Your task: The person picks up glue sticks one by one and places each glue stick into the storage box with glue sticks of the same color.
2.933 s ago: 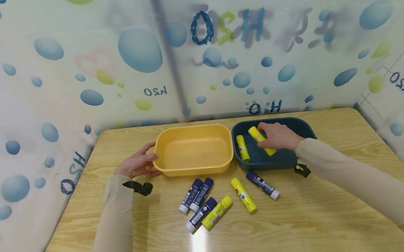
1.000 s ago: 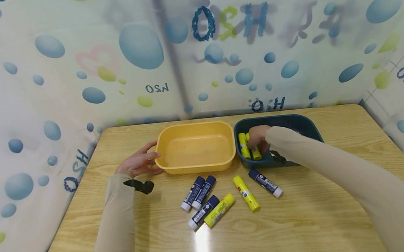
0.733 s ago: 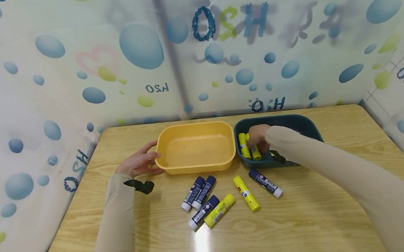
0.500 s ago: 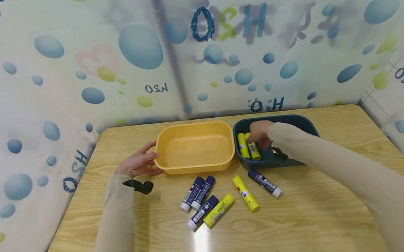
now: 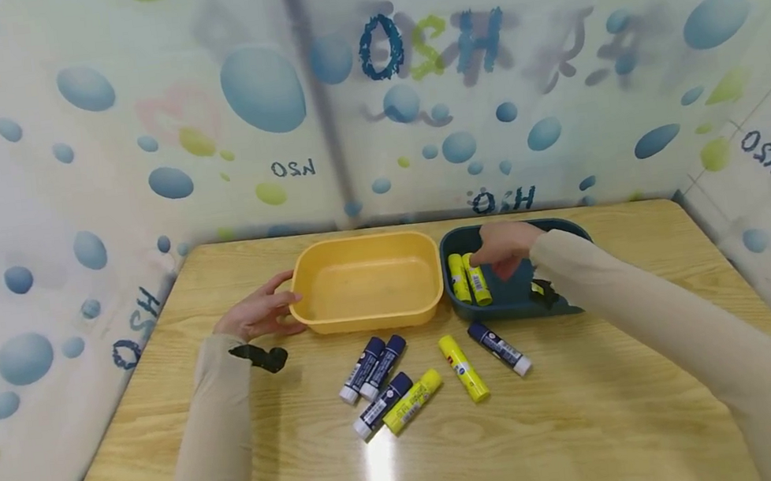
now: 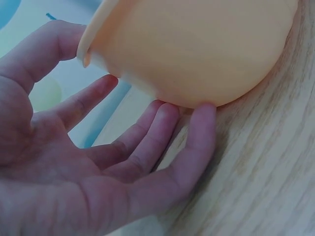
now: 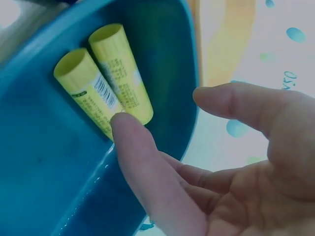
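Observation:
My left hand (image 5: 258,314) holds the left end of a yellow plastic bin (image 5: 373,323). In the left wrist view its thumb is over the rim and bent fingertips touch the underside of the wall. My right hand (image 5: 508,246) is over the dark blue bin (image 5: 529,307), thumb and index apart with nothing between them. Two yellow glue sticks lie side by side in that bin's left end, the outer glue stick (image 5: 459,278) and the inner glue stick (image 5: 477,279). In the right wrist view a fingertip overlaps the lower end of one glue stick (image 7: 88,93).
On the wooden table (image 5: 592,423) in front of the bins lie several navy glue sticks with white ends, among them a navy glue stick (image 5: 500,348). Two yellow ones lie there too, a yellow glue stick (image 5: 464,368) and another yellow glue stick (image 5: 413,402). A patterned curtain (image 5: 390,153) stands behind.
The right hand has laid a yellow glue stick beside the other in the blue bin, let go of it and moved up and right. The left hand keeps its hold on the yellow bin.

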A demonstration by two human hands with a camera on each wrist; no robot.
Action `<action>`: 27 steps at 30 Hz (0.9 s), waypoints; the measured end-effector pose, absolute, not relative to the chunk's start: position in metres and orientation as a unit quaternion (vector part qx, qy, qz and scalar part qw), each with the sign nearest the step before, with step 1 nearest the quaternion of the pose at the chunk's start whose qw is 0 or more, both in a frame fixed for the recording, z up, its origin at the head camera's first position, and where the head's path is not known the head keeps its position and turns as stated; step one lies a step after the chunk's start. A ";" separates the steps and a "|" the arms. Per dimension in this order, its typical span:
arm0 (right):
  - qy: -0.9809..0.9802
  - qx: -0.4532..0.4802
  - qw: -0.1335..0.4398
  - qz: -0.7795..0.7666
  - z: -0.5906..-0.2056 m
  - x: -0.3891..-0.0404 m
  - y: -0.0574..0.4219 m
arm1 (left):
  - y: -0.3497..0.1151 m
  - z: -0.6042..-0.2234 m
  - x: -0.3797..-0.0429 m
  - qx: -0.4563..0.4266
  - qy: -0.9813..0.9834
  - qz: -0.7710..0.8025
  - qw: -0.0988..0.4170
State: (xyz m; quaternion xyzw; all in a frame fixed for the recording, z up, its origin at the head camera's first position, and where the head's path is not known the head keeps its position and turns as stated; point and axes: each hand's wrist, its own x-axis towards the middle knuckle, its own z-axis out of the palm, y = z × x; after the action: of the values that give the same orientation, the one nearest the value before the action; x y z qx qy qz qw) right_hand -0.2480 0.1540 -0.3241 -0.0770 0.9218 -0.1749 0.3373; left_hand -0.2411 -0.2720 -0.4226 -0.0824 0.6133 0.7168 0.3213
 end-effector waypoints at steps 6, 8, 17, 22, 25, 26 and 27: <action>0.922 -0.105 0.331 -0.174 -0.322 -0.234 0.156 | -0.272 -0.421 -0.242 -0.078 0.629 0.705 0.319; 0.922 -0.107 0.326 -0.178 -0.322 -0.227 0.156 | -0.272 -0.421 -0.242 -0.080 0.629 0.705 0.319; 0.919 -0.103 0.313 -0.215 -0.330 -0.191 0.164 | -0.271 -0.421 -0.242 -0.078 0.622 0.710 0.321; 0.925 -0.142 0.299 -0.188 -0.331 -0.170 0.169 | -0.272 -0.423 -0.244 -0.070 0.622 0.711 0.320; 0.923 -0.174 0.290 -0.182 -0.335 -0.157 0.173 | -0.273 -0.424 -0.244 -0.067 0.626 0.709 0.317; 0.923 -0.178 0.288 -0.185 -0.338 -0.154 0.174 | -0.273 -0.425 -0.243 -0.070 0.626 0.710 0.315; 0.921 -0.178 0.291 -0.190 -0.341 -0.151 0.175 | -0.273 -0.425 -0.243 -0.068 0.627 0.709 0.315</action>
State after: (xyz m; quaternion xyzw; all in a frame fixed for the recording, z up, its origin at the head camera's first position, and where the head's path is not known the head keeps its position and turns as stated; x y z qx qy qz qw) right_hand -0.1507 0.1754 -0.3412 -0.1783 0.9208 -0.1895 0.2906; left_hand -0.2428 -0.2734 -0.4251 -0.0678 0.6266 0.7095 0.3154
